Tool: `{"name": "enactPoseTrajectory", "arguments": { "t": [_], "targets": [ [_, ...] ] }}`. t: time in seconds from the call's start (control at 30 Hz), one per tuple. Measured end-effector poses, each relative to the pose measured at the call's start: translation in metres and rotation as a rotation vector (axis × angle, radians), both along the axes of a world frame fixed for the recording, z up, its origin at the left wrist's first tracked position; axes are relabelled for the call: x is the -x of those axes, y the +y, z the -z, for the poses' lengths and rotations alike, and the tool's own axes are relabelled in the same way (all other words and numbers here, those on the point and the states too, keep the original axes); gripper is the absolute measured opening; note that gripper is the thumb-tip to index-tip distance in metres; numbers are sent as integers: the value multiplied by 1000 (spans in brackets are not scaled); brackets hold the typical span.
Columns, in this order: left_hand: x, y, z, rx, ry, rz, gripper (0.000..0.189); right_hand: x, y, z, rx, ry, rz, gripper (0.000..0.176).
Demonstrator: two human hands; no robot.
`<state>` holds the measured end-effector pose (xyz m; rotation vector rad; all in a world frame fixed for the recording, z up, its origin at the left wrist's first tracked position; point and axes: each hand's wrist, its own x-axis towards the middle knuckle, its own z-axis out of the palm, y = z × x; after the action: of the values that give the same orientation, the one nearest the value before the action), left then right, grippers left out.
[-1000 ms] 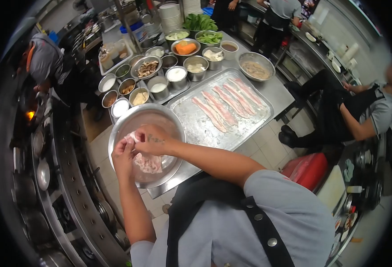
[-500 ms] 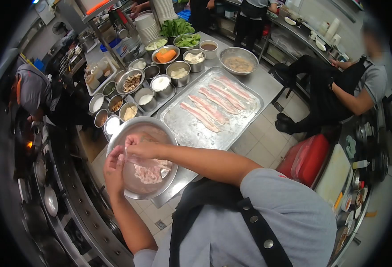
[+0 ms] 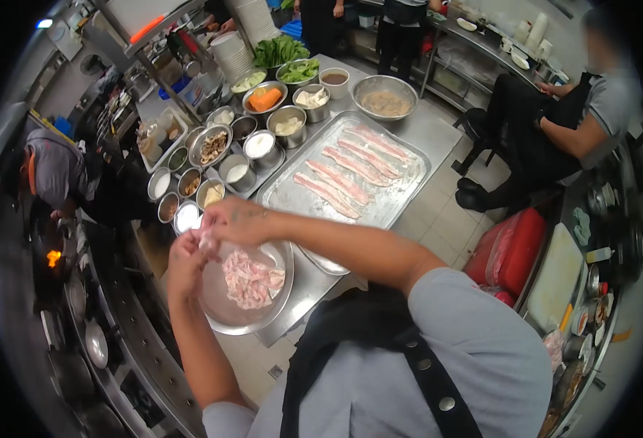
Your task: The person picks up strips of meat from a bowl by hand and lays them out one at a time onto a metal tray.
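My left hand [image 3: 185,259] and my right hand [image 3: 237,222] meet above the left part of a metal bowl [image 3: 252,321]. Both are closed, with fingertips pinched on a small pale pink bunch that looks like a slice of raw meat [image 3: 206,240]; the fingers cover most of it. Beneath and to the right of them, a crumpled heap of raw meat slices [image 3: 250,281] lies in the bowl. Behind the bowl is a metal tray [image 3: 285,191], on which several long strips of fatty raw meat [image 3: 361,166] are laid side by side.
Small metal containers of ingredients [image 3: 212,146] crowd the table's left side. A bowl with pale contents in liquid [image 3: 385,98] stands at the back corner. One person [image 3: 555,131] sits at the right; another person [image 3: 55,171] bends near a flame [image 3: 53,258] at the left.
Both hands have risen slightly away from the meat heap. The pale strip stretched below them is now bunched at the fingertips, and more of the heap shows.
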<state>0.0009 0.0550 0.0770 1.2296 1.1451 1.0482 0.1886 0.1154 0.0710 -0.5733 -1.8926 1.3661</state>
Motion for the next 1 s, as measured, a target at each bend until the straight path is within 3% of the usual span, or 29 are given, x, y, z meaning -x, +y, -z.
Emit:
{"name": "enactPoseTrajectory", "arguments": {
  "t": [0.03,0.27,0.3,0.37,0.43,0.53,0.6,0.67,0.83,1.0],
  "targets": [
    [-4,9,-6,0,14,20,21,-11,8,-8,-171,-100,62,28],
    [-70,67,-48,-72,138,151,17,-101,23,-34,111,-77,151,30],
    [-80,75,-46,-72,137,147,17,-114,25,-27,218,-71,143,30],
    [-100,93,-34,-140,260,253,15,-136,31,13,169,-9,166,30],
    [-123,106,-19,-79,452,290,14,-159,26,45,261,-140,180,28],
    [-153,119,12,-19,636,424,12,-176,6,107,504,25,233,17],
    [-167,125,33,-3,643,484,11,-183,-10,125,559,-34,288,18],
    [-181,124,43,-58,844,522,11,-185,-21,146,599,-1,286,18],
    [-209,86,18,-211,1002,463,16,-197,-31,173,596,-1,235,20],
    [-227,52,-19,-130,983,327,14,-212,-25,183,456,-170,183,23]
  ]
}}
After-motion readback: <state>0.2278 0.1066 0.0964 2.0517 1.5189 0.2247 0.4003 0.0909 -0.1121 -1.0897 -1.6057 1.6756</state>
